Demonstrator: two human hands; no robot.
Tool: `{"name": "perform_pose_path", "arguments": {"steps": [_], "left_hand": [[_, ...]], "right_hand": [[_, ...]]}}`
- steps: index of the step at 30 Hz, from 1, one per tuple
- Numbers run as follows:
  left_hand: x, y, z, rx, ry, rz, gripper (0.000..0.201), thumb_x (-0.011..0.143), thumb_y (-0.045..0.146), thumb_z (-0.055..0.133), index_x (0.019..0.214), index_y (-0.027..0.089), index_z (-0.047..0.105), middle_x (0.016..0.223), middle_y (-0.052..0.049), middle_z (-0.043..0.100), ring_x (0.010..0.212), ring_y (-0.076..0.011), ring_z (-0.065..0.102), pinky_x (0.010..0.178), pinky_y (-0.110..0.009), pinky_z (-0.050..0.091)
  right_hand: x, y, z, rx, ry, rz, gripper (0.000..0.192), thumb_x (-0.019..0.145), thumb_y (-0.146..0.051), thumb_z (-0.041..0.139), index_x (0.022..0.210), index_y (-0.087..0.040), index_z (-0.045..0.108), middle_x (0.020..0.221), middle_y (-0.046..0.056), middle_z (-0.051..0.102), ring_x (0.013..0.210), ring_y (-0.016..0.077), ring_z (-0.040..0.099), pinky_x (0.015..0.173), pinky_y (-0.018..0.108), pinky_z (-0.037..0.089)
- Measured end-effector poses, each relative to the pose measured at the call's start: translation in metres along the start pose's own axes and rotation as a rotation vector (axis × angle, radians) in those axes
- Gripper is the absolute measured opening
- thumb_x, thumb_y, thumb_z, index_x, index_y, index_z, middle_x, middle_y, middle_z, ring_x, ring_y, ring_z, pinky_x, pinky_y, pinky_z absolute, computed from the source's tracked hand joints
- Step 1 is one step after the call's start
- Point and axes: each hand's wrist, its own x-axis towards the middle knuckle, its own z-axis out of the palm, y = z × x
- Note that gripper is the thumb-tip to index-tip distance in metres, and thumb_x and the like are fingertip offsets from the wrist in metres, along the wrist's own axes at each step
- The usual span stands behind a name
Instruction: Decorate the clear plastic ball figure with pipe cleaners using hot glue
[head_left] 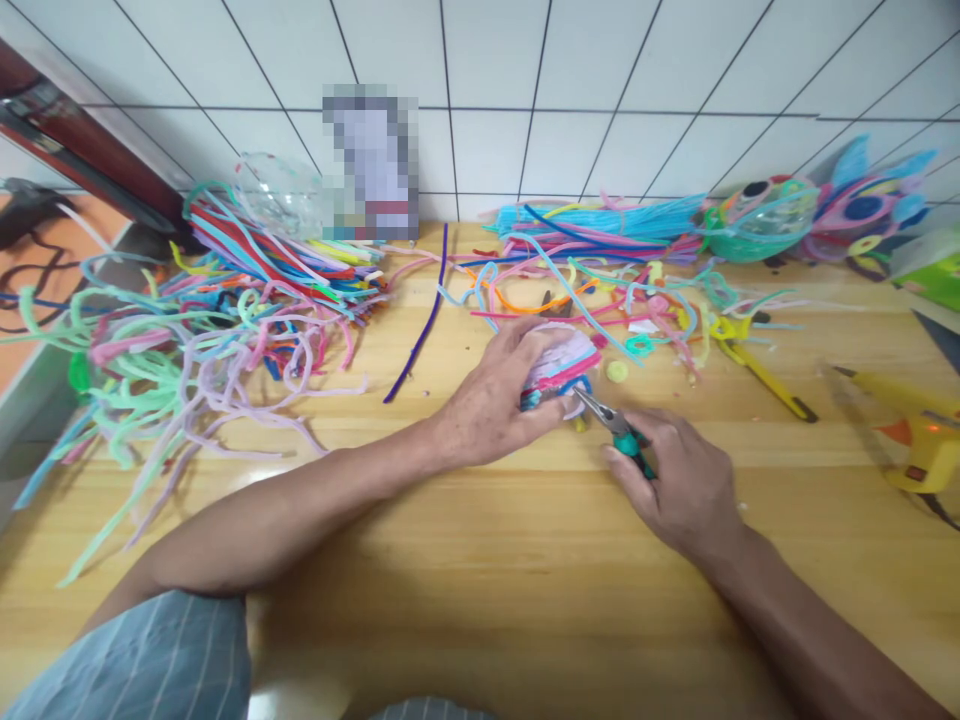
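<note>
Near the middle of the table, my left hand [495,395] is closed around a rounded pipe-cleaner craft piece [562,355], pale lilac on top with pink and blue bands. My right hand [679,480] grips pliers [626,438] with green and black handles and a metal nose. The tips of the pliers touch or lie right at a blue loop on the near side of the craft piece; I cannot tell whether they pinch it. Part of the piece is hidden under my left fingers. A dark purple pipe cleaner [420,330] lies left of it.
Tangled pipe cleaners [195,380] and a bundle [285,250] spread on the left. Blue pipe cleaners [600,220] lie along the tiled wall. A yellow tool [765,375] and a yellow glue gun [915,430] are right. Decorated clear balls [765,220] stand at the back right.
</note>
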Motion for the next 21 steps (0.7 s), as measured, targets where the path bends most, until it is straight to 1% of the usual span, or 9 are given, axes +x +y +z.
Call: {"name": "perform_pose_path", "arguments": {"steps": [3, 8, 13, 15, 18, 21], "left_hand": [[0.0002, -0.0005, 0.0001, 0.003, 0.003, 0.006, 0.056, 0.1, 0.04, 0.065, 0.151, 0.027, 0.046, 0.154, -0.015, 0.053, 0.15, -0.0317, 0.043, 0.126, -0.058, 0.039], [0.0004, -0.0009, 0.0001, 0.005, -0.004, 0.007, 0.055, 0.1, 0.042, 0.063, 0.15, 0.026, 0.046, 0.154, -0.015, 0.053, 0.15, -0.032, 0.043, 0.127, -0.059, 0.038], [0.0006, 0.0001, 0.0, 0.002, 0.011, 0.012, 0.054, 0.1, 0.041, 0.065, 0.149, 0.024, 0.047, 0.153, -0.016, 0.053, 0.149, -0.0315, 0.044, 0.126, -0.057, 0.04], [0.0005, -0.0003, -0.0001, 0.004, 0.007, 0.014, 0.054, 0.101, 0.041, 0.065, 0.149, 0.024, 0.047, 0.152, -0.016, 0.053, 0.149, -0.0312, 0.044, 0.126, -0.057, 0.04], [0.0001, -0.002, 0.0001, 0.008, -0.002, 0.012, 0.055, 0.1, 0.042, 0.064, 0.15, 0.026, 0.046, 0.154, -0.016, 0.053, 0.15, -0.0317, 0.043, 0.127, -0.059, 0.038], [-0.0005, -0.0034, 0.0009, 0.013, 0.005, 0.021, 0.056, 0.101, 0.042, 0.062, 0.151, 0.025, 0.045, 0.154, -0.016, 0.052, 0.15, -0.032, 0.043, 0.128, -0.059, 0.037]], "right_hand": [[-0.0008, 0.002, 0.0026, 0.006, -0.003, 0.023, 0.026, 0.099, -0.032, 0.061, 0.124, -0.024, 0.066, 0.114, 0.013, 0.08, 0.103, 0.0315, 0.078, 0.086, 0.046, 0.064], [-0.0017, 0.0023, 0.0051, 0.028, 0.0, 0.019, 0.025, 0.1, -0.032, 0.06, 0.123, -0.024, 0.066, 0.113, 0.013, 0.079, 0.103, 0.0307, 0.077, 0.086, 0.045, 0.063], [-0.0022, 0.0044, 0.0042, -0.032, 0.085, -0.056, 0.031, 0.097, -0.03, 0.067, 0.127, -0.023, 0.063, 0.113, 0.013, 0.079, 0.1, 0.0296, 0.078, 0.086, 0.043, 0.063], [-0.0015, 0.005, 0.004, -0.062, 0.076, -0.059, 0.03, 0.097, -0.031, 0.067, 0.126, -0.023, 0.064, 0.113, 0.014, 0.079, 0.1, 0.03, 0.078, 0.085, 0.043, 0.063], [-0.0001, 0.0041, 0.005, -0.042, 0.032, -0.024, 0.026, 0.098, -0.031, 0.064, 0.123, -0.024, 0.065, 0.113, 0.014, 0.08, 0.101, 0.0306, 0.078, 0.086, 0.045, 0.064], [-0.0007, 0.0029, 0.0064, -0.019, 0.044, -0.028, 0.025, 0.1, -0.03, 0.062, 0.123, -0.024, 0.065, 0.11, 0.013, 0.08, 0.1, 0.0301, 0.078, 0.084, 0.044, 0.064]]}}
